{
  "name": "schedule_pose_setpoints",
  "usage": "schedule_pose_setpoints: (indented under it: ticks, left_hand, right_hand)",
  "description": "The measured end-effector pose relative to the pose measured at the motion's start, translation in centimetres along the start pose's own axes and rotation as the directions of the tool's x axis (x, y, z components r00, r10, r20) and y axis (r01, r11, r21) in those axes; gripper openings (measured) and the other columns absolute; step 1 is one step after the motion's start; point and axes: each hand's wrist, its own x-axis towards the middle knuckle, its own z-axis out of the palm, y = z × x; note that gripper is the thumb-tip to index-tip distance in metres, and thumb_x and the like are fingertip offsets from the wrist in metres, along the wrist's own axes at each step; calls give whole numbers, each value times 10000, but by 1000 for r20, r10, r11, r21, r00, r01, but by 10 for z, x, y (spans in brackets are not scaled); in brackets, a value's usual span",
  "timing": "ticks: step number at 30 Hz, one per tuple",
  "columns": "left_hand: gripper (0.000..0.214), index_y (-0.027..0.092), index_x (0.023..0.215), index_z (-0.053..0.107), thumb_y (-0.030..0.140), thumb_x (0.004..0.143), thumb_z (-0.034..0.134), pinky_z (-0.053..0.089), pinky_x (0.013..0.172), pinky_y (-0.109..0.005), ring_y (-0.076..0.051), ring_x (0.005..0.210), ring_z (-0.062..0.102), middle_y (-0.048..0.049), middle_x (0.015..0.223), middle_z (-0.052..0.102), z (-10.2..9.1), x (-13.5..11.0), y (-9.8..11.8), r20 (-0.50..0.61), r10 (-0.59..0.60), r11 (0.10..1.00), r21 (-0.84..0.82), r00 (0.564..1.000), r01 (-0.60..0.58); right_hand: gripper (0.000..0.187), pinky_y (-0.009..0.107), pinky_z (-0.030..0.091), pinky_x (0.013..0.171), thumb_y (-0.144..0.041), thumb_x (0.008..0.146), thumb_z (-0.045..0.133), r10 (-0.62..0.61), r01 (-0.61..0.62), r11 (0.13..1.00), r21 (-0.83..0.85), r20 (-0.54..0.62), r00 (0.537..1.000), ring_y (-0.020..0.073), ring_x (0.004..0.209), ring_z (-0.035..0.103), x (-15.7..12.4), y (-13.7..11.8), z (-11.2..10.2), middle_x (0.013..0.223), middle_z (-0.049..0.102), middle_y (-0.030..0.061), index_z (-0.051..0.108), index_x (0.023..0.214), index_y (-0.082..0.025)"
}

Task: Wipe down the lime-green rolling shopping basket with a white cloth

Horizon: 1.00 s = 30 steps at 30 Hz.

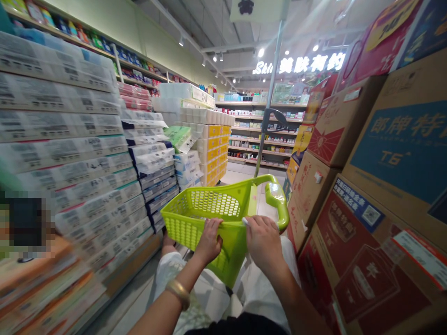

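A lime-green plastic shopping basket [195, 211] hangs in front of me in a shop aisle, tilted, its inside empty as far as I can see. My left hand [209, 239] is closed over the near rim of the basket; a gold bangle sits on that wrist. My right hand [263, 242] is closed on the same rim a little further right, just below the basket's green handle [277, 200], which curves up to the right. My legs in white trousers show below the basket.
Stacked packs of tissue paper [80, 153] fill the shelves on the left. Brown and red cardboard cartons [370, 195] are piled high on the right. A grey pole [267, 107] stands ahead in the narrow aisle, with product shelves [258, 139] at the far end.
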Motion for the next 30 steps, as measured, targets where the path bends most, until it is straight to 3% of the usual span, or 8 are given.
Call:
schedule_pose_setpoints:
  ticks: [3,8,11,14,19,23,26,30]
  left_hand:
    - [521,169,1175,483,58,668,437,261,1130,-556,-257,1146,497,-100,1141,556,0,0,0,-9,1,1000,-3,1000,-1]
    - [504,176,1169,474,68,678,446,252,1133,-557,-259,1146,493,-96,1140,553,0,0,2,-1,-6,1000,0,1000,6]
    - [498,177,1167,469,74,679,453,244,1130,-574,-271,1148,492,-102,1140,550,3,0,3,-17,-18,1000,9,1000,18]
    - [495,172,1173,462,87,685,462,253,1117,-590,-283,1156,487,-110,1148,542,7,-1,4,-33,-22,999,24,999,23]
    - [492,167,1170,456,88,684,456,275,1108,-591,-277,1150,489,-113,1146,540,9,-1,2,-46,-23,999,45,999,25]
    - [494,183,1165,466,70,685,442,280,1115,-577,-262,1145,502,-101,1141,554,5,0,0,-23,-22,999,33,999,23]
    - [497,191,1177,465,68,696,444,279,1120,-570,-259,1160,502,-93,1147,562,1,1,0,9,-21,1000,14,1000,21]
    - [495,189,1183,463,63,705,439,259,1131,-572,-258,1176,498,-97,1164,561,0,2,0,22,-28,1000,12,999,28]
  right_hand:
    - [173,321,335,820,-192,899,478,58,-56,998,33,-62,996,202,854,541,-1,29,-13,845,651,31,648,902,-224]
    - [245,303,391,799,-235,922,398,132,-93,975,203,-187,974,198,852,533,-3,62,-12,845,624,55,627,853,-181]
    - [236,351,378,906,-213,912,413,123,-92,985,149,-212,970,214,892,521,-4,49,-9,867,626,64,646,922,-181]
    - [232,400,299,1025,-166,880,469,39,-34,999,31,-147,988,229,942,516,-7,18,-1,907,640,60,656,1012,-208]
    - [287,395,285,1043,-132,850,521,-31,31,1000,-7,-150,988,243,1038,508,-12,-20,33,1001,643,80,630,1107,-199]
    - [291,383,257,1070,-138,856,520,-60,68,997,40,-165,985,231,1105,503,-15,-19,45,1038,645,65,617,1119,-216]
    - [299,364,251,1073,-128,854,502,-65,82,992,93,-171,983,210,1105,516,-15,-9,36,1039,652,47,618,1110,-228]
    - [271,393,266,1053,-137,857,485,-11,45,991,125,-263,965,220,1083,532,-16,15,16,1021,663,44,635,1064,-225]
